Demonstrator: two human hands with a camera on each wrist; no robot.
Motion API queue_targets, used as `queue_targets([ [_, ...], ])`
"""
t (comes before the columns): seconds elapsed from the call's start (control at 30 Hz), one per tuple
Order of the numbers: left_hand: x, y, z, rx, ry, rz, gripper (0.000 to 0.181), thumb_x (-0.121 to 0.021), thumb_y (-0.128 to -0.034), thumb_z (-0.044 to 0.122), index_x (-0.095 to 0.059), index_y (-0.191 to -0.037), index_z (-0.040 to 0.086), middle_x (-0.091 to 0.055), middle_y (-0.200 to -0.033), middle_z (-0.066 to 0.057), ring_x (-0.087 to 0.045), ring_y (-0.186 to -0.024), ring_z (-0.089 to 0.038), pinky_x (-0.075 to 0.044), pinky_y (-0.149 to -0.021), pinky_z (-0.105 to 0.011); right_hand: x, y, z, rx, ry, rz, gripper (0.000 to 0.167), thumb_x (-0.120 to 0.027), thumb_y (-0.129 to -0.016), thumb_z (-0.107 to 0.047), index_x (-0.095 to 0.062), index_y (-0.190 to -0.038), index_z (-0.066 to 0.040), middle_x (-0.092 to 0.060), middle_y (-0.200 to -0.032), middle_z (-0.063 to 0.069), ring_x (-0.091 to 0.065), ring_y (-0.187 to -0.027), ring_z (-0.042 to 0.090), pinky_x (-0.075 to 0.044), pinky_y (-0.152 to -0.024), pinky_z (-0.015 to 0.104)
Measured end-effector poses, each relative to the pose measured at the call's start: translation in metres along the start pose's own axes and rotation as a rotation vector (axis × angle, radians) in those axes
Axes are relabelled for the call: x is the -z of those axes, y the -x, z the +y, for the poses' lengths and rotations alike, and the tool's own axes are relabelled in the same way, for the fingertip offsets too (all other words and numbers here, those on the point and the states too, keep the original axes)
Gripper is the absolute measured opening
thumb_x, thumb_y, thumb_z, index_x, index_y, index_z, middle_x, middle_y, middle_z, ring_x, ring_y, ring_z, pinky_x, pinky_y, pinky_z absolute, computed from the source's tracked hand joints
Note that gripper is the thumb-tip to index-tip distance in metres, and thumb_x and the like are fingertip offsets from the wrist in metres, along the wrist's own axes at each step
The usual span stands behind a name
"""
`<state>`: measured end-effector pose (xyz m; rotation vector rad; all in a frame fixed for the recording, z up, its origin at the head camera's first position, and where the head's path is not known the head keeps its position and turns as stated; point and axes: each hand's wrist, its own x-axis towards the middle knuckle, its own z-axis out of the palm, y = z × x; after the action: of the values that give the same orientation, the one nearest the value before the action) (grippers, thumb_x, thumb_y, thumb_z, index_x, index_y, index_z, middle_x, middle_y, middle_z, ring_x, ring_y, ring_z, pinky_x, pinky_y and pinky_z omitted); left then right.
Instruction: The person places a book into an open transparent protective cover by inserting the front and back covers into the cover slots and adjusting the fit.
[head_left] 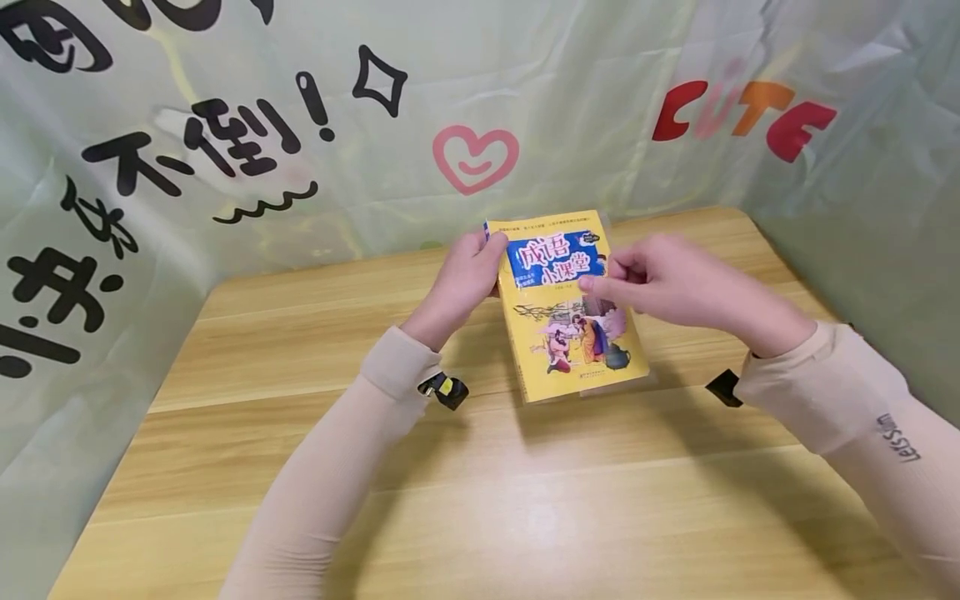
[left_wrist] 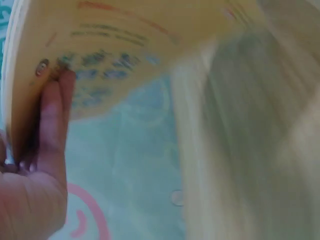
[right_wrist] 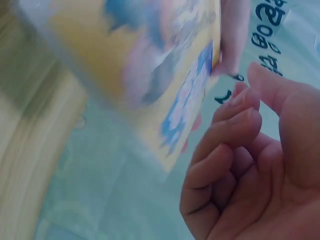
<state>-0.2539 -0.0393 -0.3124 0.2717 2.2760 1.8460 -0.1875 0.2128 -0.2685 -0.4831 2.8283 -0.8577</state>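
Observation:
A yellow book with a blue title panel and drawn figures on its cover is held up over the wooden table, tilted, front towards me. My left hand grips its upper left edge. The thumb lies on the front; in the left wrist view the fingers press against the back cover. My right hand hovers by the book's right edge in the head view. In the right wrist view its fingers are loosely bent, thumb apart, with nothing between them. A transparent sleeve edge shows blurred along the book.
The wooden table spreads below both arms. A pale curtain with printed lettering and a pink heart hangs behind it and at the sides. Small black wrist devices sit by the left cuff and the right cuff.

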Motion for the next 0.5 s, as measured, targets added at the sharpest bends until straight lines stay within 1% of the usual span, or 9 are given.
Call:
queue_targets([
  [0.07, 0.003, 0.001, -0.006, -0.002, 0.082, -0.034, 0.04, -0.038, -0.115, 0.026, -0.065, -0.13, 0.001, -0.078, -0.106, -0.013, -0.078, -0.084, -0.018, -0.066, -0.075, -0.031, 0.006, 0.0, 0.003, -0.008, -0.007, 0.06, 0.048, -0.072, -0.103, -0.048, -0.061, -0.077, -0.009, -0.05, -0.061, 0.001, -0.039, -0.056, 0.018, -0.03, -0.05, 0.03],
  [0.1, 0.005, 0.002, -0.01, 0.002, 0.106, -0.047, 0.038, -0.038, -0.115, 0.027, -0.065, -0.124, 0.002, -0.076, -0.1, -0.01, -0.075, -0.08, -0.015, -0.064, -0.073, -0.028, 0.008, 0.001, 0.005, -0.009, -0.003, 0.092, 0.048, -0.071, -0.103, -0.048, -0.06, -0.077, -0.009, -0.051, -0.061, 0.001, -0.04, -0.056, 0.018, -0.03, -0.05, 0.031],
  [0.13, 0.007, 0.002, -0.015, 0.009, 0.135, -0.062, 0.037, -0.038, -0.1148, 0.026, -0.065, -0.121, 0.002, -0.074, -0.097, -0.009, -0.073, -0.078, -0.014, -0.063, -0.071, -0.026, 0.011, 0.001, 0.007, -0.01, 0.006, 0.128, 0.049, -0.07, -0.103, -0.049, -0.06, -0.076, -0.009, -0.049, -0.061, 0.002, -0.04, -0.055, 0.019, -0.031, -0.05, 0.032],
  [0.17, 0.01, 0.003, -0.02, 0.024, 0.158, -0.078, 0.036, -0.037, -0.115, 0.026, -0.065, -0.118, 0.003, -0.074, -0.096, -0.008, -0.071, -0.077, -0.013, -0.061, -0.069, -0.024, 0.013, 0.001, 0.009, -0.015, 0.011, 0.159, 0.05, -0.07, -0.103, -0.051, -0.059, -0.076, -0.009, -0.049, -0.06, 0.002, -0.041, -0.055, 0.019, -0.032, -0.051, 0.033],
  [0.23, 0.016, 0.004, -0.031, 0.064, 0.166, -0.096, 0.037, -0.037, -0.1156, 0.027, -0.065, -0.116, 0.003, -0.074, -0.095, -0.007, -0.07, -0.076, -0.011, -0.059, -0.067, -0.022, 0.015, 0.001, 0.012, -0.035, 0.01, 0.193, 0.053, -0.068, -0.103, -0.054, -0.06, -0.076, -0.01, -0.05, -0.06, 0.002, -0.042, -0.055, 0.02, -0.034, -0.053, 0.034],
  [0.3, 0.023, 0.004, -0.043, 0.105, 0.123, -0.102, 0.04, -0.035, -0.1163, 0.028, -0.066, -0.121, 0.002, -0.075, -0.099, -0.009, -0.071, -0.078, -0.012, -0.059, -0.068, -0.022, 0.015, 0.0, 0.015, -0.051, 0.02, 0.196, 0.055, -0.067, -0.103, -0.058, -0.06, -0.075, -0.01, -0.051, -0.06, 0.002, -0.042, -0.055, 0.019, -0.035, -0.054, 0.035],
  [0.33, 0.026, 0.005, -0.049, 0.122, 0.094, -0.103, 0.043, -0.034, -0.1166, 0.028, -0.066, -0.128, 0.001, -0.077, -0.105, -0.011, -0.074, -0.083, -0.015, -0.061, -0.07, -0.023, 0.014, -0.001, 0.017, -0.056, 0.021, 0.191, 0.056, -0.066, -0.102, -0.059, -0.06, -0.075, -0.01, -0.051, -0.06, 0.002, -0.043, -0.056, 0.019, -0.035, -0.054, 0.036],
  [0.43, 0.035, 0.006, -0.062, 0.151, -0.051, -0.088, 0.048, -0.034, -0.1167, 0.031, -0.065, -0.138, 0.001, -0.078, -0.111, -0.015, -0.077, -0.09, -0.019, -0.061, -0.077, -0.025, 0.011, -0.002, 0.021, -0.057, 0.029, 0.169, 0.055, -0.066, -0.103, -0.058, -0.06, -0.076, -0.01, -0.052, -0.061, 0.002, -0.043, -0.056, 0.019, -0.035, -0.054, 0.036],
  [0.5, 0.039, 0.006, -0.068, 0.166, -0.139, -0.072, 0.05, -0.034, -0.1161, 0.032, -0.065, -0.14, 0.001, -0.079, -0.111, -0.015, -0.076, -0.089, -0.02, -0.059, -0.076, -0.027, 0.009, -0.004, 0.022, -0.049, 0.034, 0.159, 0.054, -0.066, -0.104, -0.056, -0.06, -0.076, -0.01, -0.052, -0.061, 0.002, -0.042, -0.056, 0.019, -0.035, -0.054, 0.036],
])
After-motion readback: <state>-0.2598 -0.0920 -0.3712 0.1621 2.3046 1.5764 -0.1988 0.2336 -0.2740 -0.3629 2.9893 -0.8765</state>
